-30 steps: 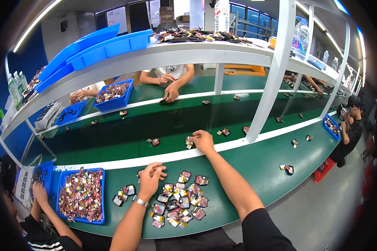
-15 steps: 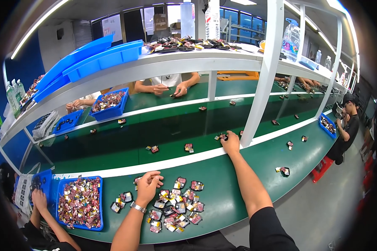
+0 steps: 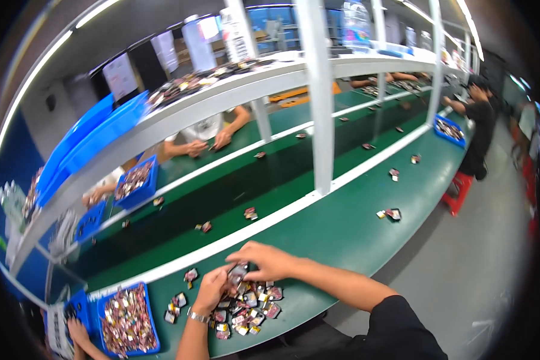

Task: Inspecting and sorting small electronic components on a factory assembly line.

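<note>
Over the pile, my left hand (image 3: pixel 211 290) and my right hand (image 3: pixel 271 261) have come together. Between their fingers is a small electronic module (image 3: pixel 238 275) with a dark housing and a pale, shiny face; both hands seem to grip it. Fingers cover part of it. Just below lies the pile of similar modules (image 3: pixel 249 314), with red boards, black rims and white and yellow labels. A few loose modules (image 3: pixel 175 307) rest left of my left wrist, which wears a metal watch. Another single module (image 3: pixel 191 275) sits farther up the green table.
A blue tray (image 3: pixel 156 336) full of modules stands at the left, beside a co-worker's hands (image 3: pixel 78 333). Beyond a white rail (image 3: pixel 222 244), a dark green belt (image 3: pixel 222 207) carries scattered modules. A white post (image 3: pixel 321 120) rises ahead, supporting the shelf.
My right hand has drawn back from the belt to my left hand over the pile, bringing a module. The head view has swung and tilted.
</note>
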A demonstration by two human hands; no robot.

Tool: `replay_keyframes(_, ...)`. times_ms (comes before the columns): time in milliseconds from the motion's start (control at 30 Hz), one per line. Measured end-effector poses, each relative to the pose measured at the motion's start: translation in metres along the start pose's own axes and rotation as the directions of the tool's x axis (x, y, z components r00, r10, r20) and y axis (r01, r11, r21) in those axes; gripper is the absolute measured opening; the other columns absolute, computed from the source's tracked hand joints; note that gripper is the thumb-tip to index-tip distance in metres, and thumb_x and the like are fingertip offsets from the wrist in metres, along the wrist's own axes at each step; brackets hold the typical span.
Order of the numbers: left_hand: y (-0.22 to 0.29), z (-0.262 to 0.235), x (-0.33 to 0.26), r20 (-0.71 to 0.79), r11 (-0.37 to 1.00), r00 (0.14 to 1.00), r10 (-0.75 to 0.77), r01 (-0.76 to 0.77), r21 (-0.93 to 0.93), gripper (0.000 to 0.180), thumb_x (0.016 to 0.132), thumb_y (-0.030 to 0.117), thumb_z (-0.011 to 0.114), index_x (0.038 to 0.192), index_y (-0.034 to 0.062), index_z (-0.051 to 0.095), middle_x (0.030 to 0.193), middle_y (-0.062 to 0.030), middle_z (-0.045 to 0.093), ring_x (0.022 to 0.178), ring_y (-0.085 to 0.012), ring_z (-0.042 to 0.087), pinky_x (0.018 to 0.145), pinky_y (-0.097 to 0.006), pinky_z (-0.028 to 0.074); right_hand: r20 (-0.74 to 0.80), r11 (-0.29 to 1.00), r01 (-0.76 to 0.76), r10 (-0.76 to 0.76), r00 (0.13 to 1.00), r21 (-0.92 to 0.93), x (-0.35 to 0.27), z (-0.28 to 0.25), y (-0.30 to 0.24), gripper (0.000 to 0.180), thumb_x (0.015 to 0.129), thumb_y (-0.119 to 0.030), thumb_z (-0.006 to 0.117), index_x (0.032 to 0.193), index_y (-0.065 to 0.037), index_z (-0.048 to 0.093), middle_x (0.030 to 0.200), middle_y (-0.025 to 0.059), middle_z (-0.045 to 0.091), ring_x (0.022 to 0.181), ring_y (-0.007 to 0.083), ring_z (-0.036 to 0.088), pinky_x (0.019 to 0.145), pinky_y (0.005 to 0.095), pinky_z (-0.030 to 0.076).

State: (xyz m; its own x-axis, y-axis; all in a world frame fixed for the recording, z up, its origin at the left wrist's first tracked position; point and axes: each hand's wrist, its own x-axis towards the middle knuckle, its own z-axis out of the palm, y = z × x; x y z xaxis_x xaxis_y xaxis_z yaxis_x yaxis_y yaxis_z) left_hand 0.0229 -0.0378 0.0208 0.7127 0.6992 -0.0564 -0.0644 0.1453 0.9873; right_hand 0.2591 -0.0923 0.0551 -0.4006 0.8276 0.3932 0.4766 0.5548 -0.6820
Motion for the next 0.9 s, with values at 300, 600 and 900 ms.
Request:
replay_keyframes(300,-0.005,-0.020,0.004,-0.257,0.992,0.964,0.071,-0.096,-0.084,0.031,0.090,0.010,0.057,0.115,-0.0074,0.055,0.089,-0.0190,0.066,0.061,-0.0192,0.060,0.056,-0.027,0.050,-0.517,0.946,0.127,-0.272,0.812,-0.297,-0.045,-0.050,0.030,0.006,0.074,-0.010,0.068,0.079,-0.009,0.063,0.082,0.0047,0.064,0.078,0.0250,0.063,0.070,0.0359,0.051)
replay_keyframes(600,-0.013,-0.037,0.011,-0.499,0.955,0.859,0.115,-0.234,-0.183,0.027,0.093,0.014,0.055,0.114,-0.0025,0.056,0.089,-0.0155,0.067,0.061,-0.0154,0.059,0.053,-0.022,0.048,-0.959,0.640,-0.763,0.261,0.108,0.088,-0.112,-0.193,0.216,0.015,0.085,-0.010,0.056,0.094,-0.001,0.065,0.091,0.0176,0.067,0.087,0.0344,0.065,0.080,0.0433,0.051)
replay_keyframes(900,-0.015,-0.034,0.007,-0.369,0.984,0.925,0.088,-0.137,-0.109,0.027,0.092,0.016,0.057,0.114,0.0002,0.057,0.085,-0.0122,0.067,0.062,-0.0144,0.060,0.053,-0.022,0.048,-0.816,0.306,-0.951,0.537,0.214,-0.048,-0.068,-0.220,0.243,0.024,0.081,-0.029,0.071,0.096,-0.010,0.070,0.108,0.0128,0.059,0.101,0.0301,0.060,0.080,0.0406,0.053)
